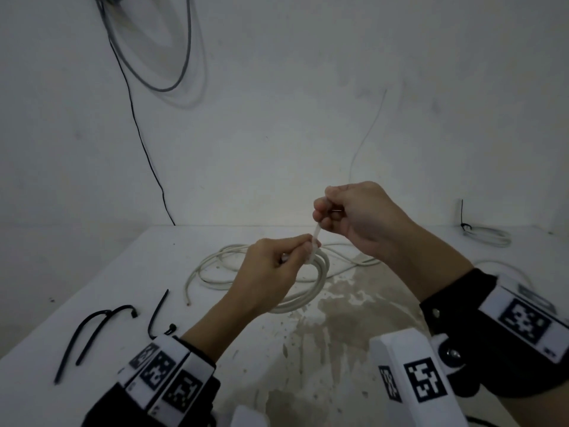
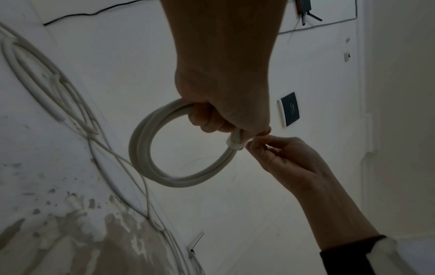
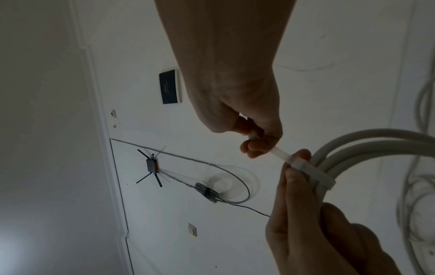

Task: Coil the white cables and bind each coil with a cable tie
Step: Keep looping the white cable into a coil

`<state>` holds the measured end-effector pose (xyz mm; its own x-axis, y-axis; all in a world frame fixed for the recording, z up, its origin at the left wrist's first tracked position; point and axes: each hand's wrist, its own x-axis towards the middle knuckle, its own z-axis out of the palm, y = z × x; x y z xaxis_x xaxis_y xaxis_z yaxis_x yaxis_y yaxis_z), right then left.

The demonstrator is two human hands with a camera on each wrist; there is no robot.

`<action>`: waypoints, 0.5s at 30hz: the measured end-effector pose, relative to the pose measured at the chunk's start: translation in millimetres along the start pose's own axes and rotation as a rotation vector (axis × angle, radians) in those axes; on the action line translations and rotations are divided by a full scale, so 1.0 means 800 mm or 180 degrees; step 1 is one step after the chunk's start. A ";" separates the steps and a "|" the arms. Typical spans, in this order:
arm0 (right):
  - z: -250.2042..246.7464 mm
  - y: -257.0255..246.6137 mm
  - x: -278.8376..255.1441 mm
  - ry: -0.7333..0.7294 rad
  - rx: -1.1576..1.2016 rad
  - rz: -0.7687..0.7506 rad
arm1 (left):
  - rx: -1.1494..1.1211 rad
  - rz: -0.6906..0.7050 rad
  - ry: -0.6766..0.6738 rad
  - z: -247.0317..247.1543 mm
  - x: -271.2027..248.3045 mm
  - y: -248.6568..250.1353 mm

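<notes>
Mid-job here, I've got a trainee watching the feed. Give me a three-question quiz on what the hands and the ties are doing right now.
1. True or false: the white cable tie is already looped around the white cable coil.
2. Which hand pulls the tie's free tail: A) the left hand, B) the right hand, or C) neither?
3. What colour are the spare cable ties lying on the table near the left wrist?

Key
1. True. The strap wraps the bundled turns and passes through its head.
2. B. The right hand pinches the tail, while the left hand grips the coil beside the tie.
3. Black.
</notes>
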<state>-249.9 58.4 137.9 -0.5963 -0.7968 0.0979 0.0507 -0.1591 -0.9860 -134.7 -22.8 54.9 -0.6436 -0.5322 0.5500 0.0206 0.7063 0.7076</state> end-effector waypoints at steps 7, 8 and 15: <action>-0.001 -0.006 0.012 0.0167 0.0271 0.0208 | -0.0056 0.0006 0.0075 0.000 0.006 0.015; -0.002 -0.009 0.016 0.0213 0.0307 0.0253 | -0.0090 0.0037 0.0092 0.000 0.007 0.019; -0.001 -0.020 0.036 0.0503 0.0460 0.0631 | -0.0031 0.0162 0.0162 -0.001 0.012 0.028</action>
<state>-268.7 38.3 156.3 -0.6802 -0.7217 -0.1283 0.2856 -0.0998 -0.9531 -139.7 -12.0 76.4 -0.6017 -0.5189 0.6072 0.0600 0.7287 0.6822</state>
